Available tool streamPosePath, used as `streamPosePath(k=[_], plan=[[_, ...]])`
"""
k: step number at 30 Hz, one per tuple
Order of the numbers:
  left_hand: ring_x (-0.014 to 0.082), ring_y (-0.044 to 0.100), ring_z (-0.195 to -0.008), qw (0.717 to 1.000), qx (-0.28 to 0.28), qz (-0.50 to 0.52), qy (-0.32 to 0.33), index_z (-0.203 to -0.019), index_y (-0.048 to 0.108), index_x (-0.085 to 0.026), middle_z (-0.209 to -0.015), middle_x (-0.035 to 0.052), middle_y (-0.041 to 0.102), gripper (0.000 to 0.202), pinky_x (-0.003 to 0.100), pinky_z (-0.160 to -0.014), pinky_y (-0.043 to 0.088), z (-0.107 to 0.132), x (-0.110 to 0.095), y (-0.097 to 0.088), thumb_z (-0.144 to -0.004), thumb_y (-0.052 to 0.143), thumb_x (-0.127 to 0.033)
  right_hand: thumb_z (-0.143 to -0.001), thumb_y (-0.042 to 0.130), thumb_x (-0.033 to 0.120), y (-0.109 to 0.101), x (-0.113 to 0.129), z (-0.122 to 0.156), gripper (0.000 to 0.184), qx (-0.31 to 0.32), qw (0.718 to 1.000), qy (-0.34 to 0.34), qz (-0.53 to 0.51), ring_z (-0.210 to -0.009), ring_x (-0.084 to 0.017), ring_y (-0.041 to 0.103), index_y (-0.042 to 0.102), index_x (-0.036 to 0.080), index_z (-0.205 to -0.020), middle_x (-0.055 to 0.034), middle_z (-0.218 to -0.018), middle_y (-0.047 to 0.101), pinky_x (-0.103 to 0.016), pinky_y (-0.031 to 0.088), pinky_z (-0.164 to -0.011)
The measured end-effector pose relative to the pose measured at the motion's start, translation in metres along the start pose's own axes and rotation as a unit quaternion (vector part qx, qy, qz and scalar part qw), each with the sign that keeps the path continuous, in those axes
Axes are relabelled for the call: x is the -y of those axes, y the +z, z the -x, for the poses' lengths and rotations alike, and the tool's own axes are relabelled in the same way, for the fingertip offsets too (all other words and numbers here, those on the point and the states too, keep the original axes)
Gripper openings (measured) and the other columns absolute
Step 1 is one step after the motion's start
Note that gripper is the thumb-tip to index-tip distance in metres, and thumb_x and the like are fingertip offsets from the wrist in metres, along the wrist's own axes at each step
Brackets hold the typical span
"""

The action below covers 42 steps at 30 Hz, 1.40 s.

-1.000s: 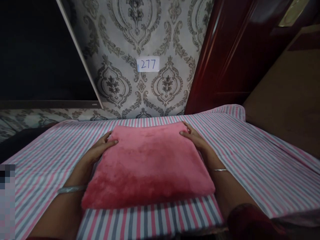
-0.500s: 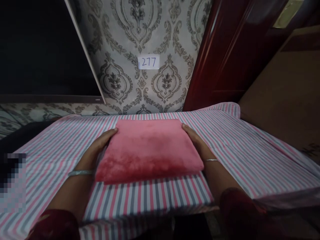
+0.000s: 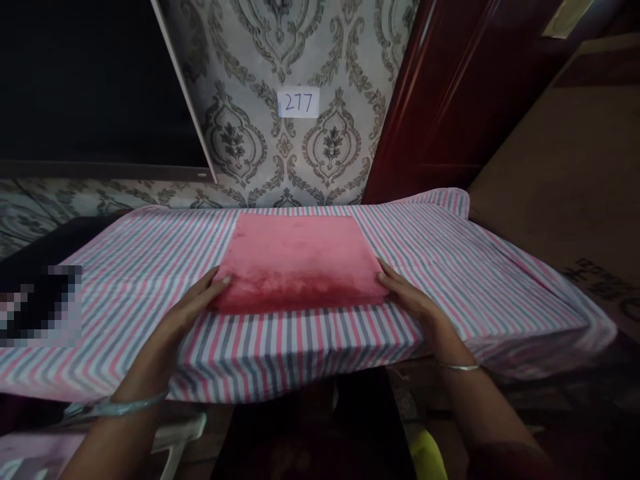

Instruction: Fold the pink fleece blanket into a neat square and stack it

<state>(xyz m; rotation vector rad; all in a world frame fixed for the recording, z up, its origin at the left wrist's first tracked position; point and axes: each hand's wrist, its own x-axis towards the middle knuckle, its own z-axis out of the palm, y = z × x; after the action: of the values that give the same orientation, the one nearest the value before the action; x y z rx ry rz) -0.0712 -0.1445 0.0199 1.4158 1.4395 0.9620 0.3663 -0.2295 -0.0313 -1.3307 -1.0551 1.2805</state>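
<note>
A folded pink fleece cloth [image 3: 300, 260] lies flat on a table covered with a pink, grey and white striped sheet [image 3: 150, 267]. My left hand [image 3: 193, 308] rests at the cloth's near left corner, fingers stretched out and touching its edge. My right hand [image 3: 413, 303] lies at the near right corner, fingers extended against the cloth's side. Each wrist wears a thin bangle. Neither hand grips anything.
A patterned grey wall carries a paper label reading 277 [image 3: 298, 103]. A dark red wooden door [image 3: 450, 100] stands at the right, a dark screen [image 3: 85, 80] at the left. A cardboard box [image 3: 575, 187] sits to the right. The table's front edge is near my body.
The folded cloth now lies farther from me, near the table's back. My hands slid from its far corners to its near corners, and the view pulled back, showing the table's front edge.
</note>
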Motion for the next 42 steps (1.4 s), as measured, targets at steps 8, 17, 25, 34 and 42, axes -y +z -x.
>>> streamPosePath(k=[8, 17, 25, 34, 42], plan=[[0.0294, 0.065, -0.116, 0.993, 0.061, 0.096, 0.018, -0.098, 0.071, -0.02, -0.109, 0.0081, 0.075, 0.051, 0.038, -0.106, 0.048, 0.011, -0.006, 0.027, -0.063, 0.078, -0.056, -0.083, 0.062, 0.055, 0.037, 0.008, 0.013, 0.065, -0.048, 0.999, -0.008, 0.008, -0.062, -0.015, 0.059, 0.046, 0.029, -0.14, -0.0055, -0.102, 0.068, -0.027, 0.053, -0.049], [0.0291, 0.07, -0.1, 0.991, -0.021, 0.122, 0.057, -0.101, 0.069, -0.017, -0.097, 0.0058, 0.077, 0.063, 0.042, -0.097, 0.054, 0.014, -0.016, 0.027, -0.051, 0.084, -0.051, -0.079, 0.063, 0.046, 0.039, 0.016, 0.016, 0.058, -0.121, 0.988, -0.082, 0.046, -0.054, -0.01, 0.049, 0.053, 0.023, -0.131, -0.0022, -0.091, 0.066, -0.019, 0.041, -0.04], [0.0315, 0.068, -0.105, 0.999, -0.002, 0.01, 0.041, -0.123, 0.064, -0.016, -0.114, 0.0129, 0.072, 0.071, 0.047, -0.097, 0.053, 0.014, 0.009, 0.016, -0.07, 0.07, -0.063, -0.085, 0.059, 0.05, 0.022, -0.012, 0.022, 0.066, -0.127, 0.985, -0.044, 0.107, -0.073, -0.021, 0.065, 0.047, 0.017, -0.142, -0.0115, -0.104, 0.071, -0.031, 0.055, -0.054], [0.0331, 0.015, -0.153, 0.845, -0.019, -0.44, 0.304, -0.154, 0.033, -0.014, -0.163, 0.016, 0.026, 0.075, 0.055, -0.123, 0.014, -0.003, -0.051, 0.071, -0.095, 0.037, -0.058, -0.099, 0.039, 0.051, 0.078, 0.057, -0.023, 0.063, -0.148, 0.758, -0.293, 0.563, -0.144, -0.033, 0.035, 0.039, 0.02, -0.153, -0.0139, -0.156, 0.041, -0.054, 0.031, -0.114], [0.0423, 0.005, -0.152, 0.807, 0.029, -0.552, 0.208, -0.158, 0.023, -0.029, -0.166, 0.0097, 0.015, 0.074, 0.072, -0.116, 0.007, -0.034, -0.022, 0.103, -0.095, 0.035, -0.066, -0.1, 0.038, 0.056, 0.11, 0.022, -0.061, 0.061, -0.145, 0.697, -0.176, 0.68, -0.148, -0.037, 0.023, 0.036, 0.029, -0.155, -0.0085, -0.163, 0.029, -0.06, 0.022, -0.115]])
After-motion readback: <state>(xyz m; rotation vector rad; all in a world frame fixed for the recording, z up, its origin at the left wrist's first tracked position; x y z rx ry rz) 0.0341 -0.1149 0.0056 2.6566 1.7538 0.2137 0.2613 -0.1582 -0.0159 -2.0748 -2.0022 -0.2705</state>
